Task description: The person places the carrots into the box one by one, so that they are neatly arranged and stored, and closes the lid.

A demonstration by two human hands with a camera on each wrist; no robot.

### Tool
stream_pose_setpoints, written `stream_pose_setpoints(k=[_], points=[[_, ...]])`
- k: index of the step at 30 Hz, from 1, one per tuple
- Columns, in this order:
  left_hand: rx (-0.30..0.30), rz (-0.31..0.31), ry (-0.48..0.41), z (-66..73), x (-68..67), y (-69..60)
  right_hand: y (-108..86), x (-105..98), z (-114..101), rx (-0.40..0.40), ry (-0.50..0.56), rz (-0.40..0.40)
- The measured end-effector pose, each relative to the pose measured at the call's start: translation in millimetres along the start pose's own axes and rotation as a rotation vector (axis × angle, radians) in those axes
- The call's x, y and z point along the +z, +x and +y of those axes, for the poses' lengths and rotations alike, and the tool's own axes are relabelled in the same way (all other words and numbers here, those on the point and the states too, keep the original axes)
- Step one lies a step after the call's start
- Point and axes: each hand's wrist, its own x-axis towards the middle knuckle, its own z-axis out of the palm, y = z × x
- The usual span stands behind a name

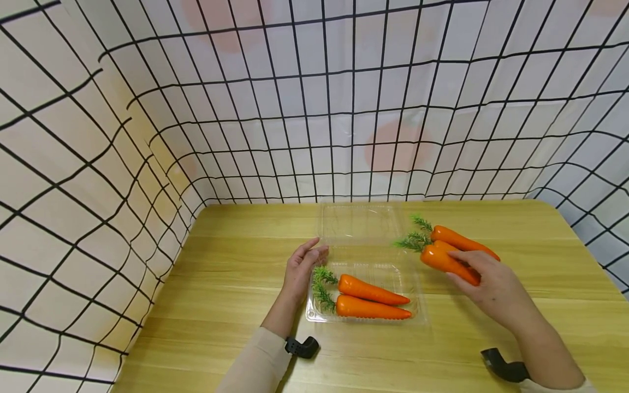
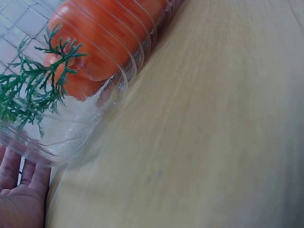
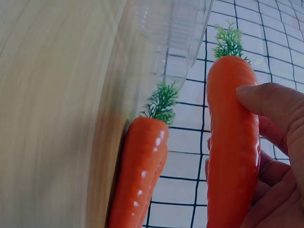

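Observation:
My right hand (image 1: 496,289) pinches an orange carrot (image 1: 441,258) with a green leafy top between thumb and fingers. In the right wrist view that carrot (image 3: 232,142) is raised off the table, beside at least one other carrot (image 3: 142,171). Behind it in the head view lies another carrot (image 1: 464,242). A clear plastic container (image 1: 420,319) stands with its lid opened back; two carrots (image 1: 371,291) (image 1: 373,308) lie side by side inside, leaves to the left. My left hand (image 1: 298,273) is at the container's left side, fingers extended; in the left wrist view the fingers (image 2: 28,178) lie against its wall.
The container's transparent lid (image 1: 361,222) lies flat toward the back of the wooden table (image 1: 236,284). White cloth walls with a black grid (image 1: 275,98) rise behind the table and on both sides. Black wrist mounts (image 1: 303,347) (image 1: 506,368) are on both wrists.

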Motion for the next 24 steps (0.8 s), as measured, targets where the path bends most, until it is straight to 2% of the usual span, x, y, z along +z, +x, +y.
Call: stream_pose_setpoints(k=[10,24], points=[[-0.005,-0.003,-0.004,-0.7,-1.2,1.2,3.7,4.2,-15.6,-0.070,-0.011,0.048],[0.002,-0.007,-0.007,1.0,-0.6,-0.5,13.0,14.0,-36.7,-0.173,-0.036,0.066]])
